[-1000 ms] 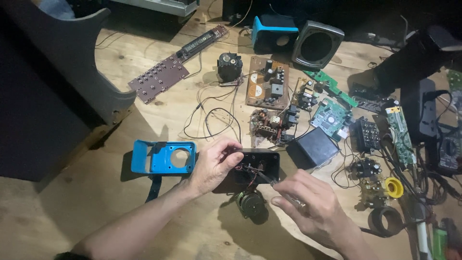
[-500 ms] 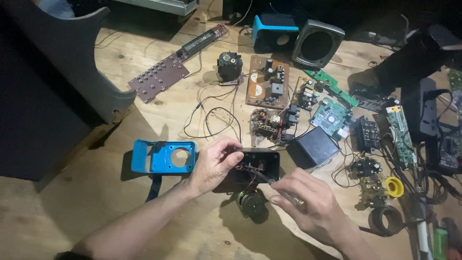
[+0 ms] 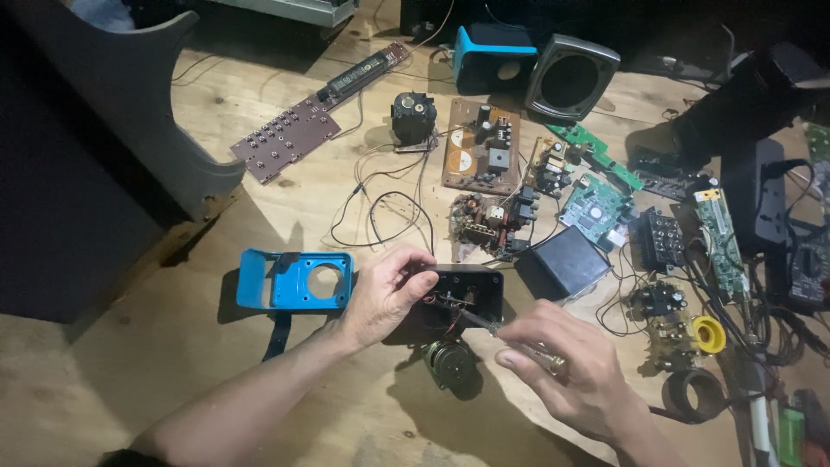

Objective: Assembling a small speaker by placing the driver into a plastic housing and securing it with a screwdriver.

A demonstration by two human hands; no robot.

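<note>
A small black open casing [image 3: 471,287] with wires inside lies on the wooden table. My left hand [image 3: 380,290] grips its left edge, fingers pinched at the rim. My right hand [image 3: 562,367] holds a thin metal tool [image 3: 480,322] whose tip reaches into the casing. A round speaker driver [image 3: 450,363] lies just below the casing, joined to it by wires. A blue plastic cover [image 3: 294,279] with a round hole rests to the left of my left hand.
Circuit boards [image 3: 480,144], a brown button board [image 3: 290,134], a black box [image 3: 566,259], a blue speaker [image 3: 493,56], a grey speaker [image 3: 571,78], loose wires and a yellow ring [image 3: 709,335] crowd the far and right side. A dark curved panel [image 3: 130,95] stands at left.
My right hand has shifted slightly, bringing the tool tip further into the casing. My left hand keeps its grip; the casing has not moved.
</note>
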